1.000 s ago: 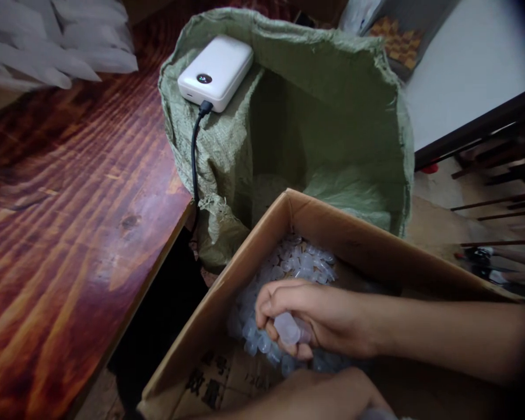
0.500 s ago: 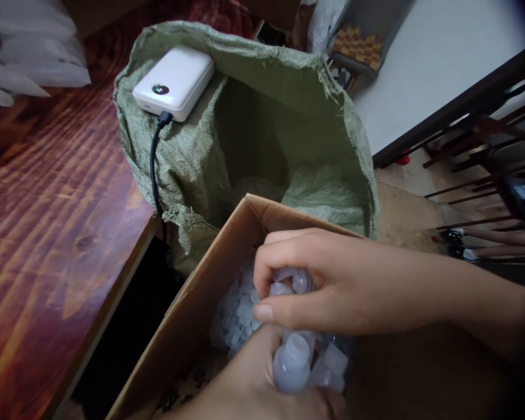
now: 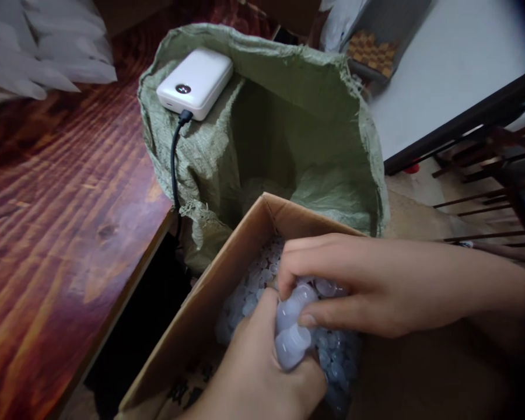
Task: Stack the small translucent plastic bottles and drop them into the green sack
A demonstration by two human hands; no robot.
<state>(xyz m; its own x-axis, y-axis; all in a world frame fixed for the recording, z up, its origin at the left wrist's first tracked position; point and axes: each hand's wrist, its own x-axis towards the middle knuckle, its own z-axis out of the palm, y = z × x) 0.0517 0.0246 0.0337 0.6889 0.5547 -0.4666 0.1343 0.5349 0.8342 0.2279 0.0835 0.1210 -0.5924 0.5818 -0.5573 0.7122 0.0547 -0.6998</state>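
Inside a cardboard box (image 3: 201, 315) lie many small translucent plastic caps (image 3: 336, 361). My left hand (image 3: 266, 356), low in the view, is wrapped round small translucent bottles (image 3: 291, 344) with rounded tops. Reaching in from the right, my right hand (image 3: 350, 286) curls over the same cluster, its thumb and fingers against a bottle top. The lower parts of the bottles are hidden in my left hand.
A green woven sack (image 3: 332, 134) stands open beyond the box, with a white power bank (image 3: 196, 81) and black cable on its edge. At left is a wooden table (image 3: 70, 204) bearing white plastic packs (image 3: 61, 46).
The view has shifted, so the sack and table appear farther right. My left hand has turned and come closer under my right hand, whose thumb now touches a bottle top.
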